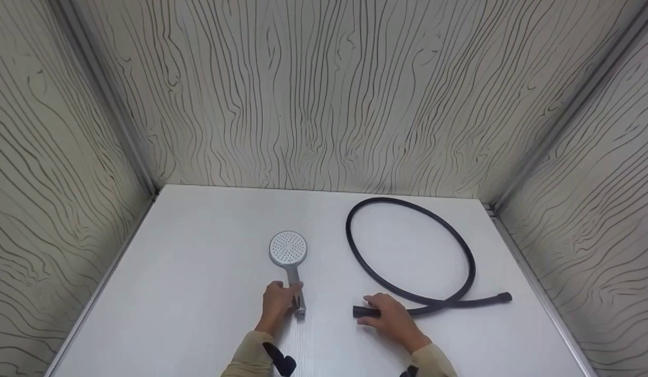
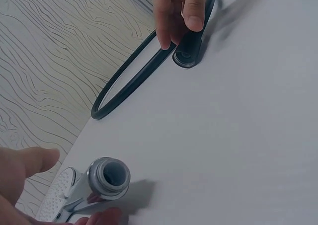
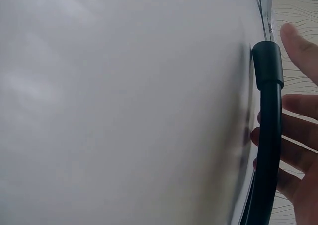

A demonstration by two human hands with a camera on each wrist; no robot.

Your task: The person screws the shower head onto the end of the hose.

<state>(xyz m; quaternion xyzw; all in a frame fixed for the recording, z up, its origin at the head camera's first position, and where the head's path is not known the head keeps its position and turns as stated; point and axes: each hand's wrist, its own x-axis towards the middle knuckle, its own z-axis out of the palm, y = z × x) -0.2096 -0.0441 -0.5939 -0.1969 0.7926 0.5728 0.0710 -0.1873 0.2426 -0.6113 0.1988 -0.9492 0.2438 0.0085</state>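
A shower head (image 1: 288, 248) with a round white spray face lies face up on the white table. My left hand (image 1: 278, 302) is around its grey handle; in the left wrist view the thumb (image 2: 42, 159) stands apart from it and the fingertips lie low beside it. The handle's threaded end (image 2: 110, 178) points toward the camera. To the right lies a black shower hose (image 1: 469, 251) in a loop. My right hand (image 1: 392, 318) is spread over its near end (image 3: 268, 66), fingers on the far side and thumb apart from the hose.
The hose's other end (image 1: 504, 297) lies toward the right side of the table (image 1: 198, 251). Wood-grain patterned panels (image 1: 303, 94) rise behind the table and on both sides, with grey metal strips at the corners.
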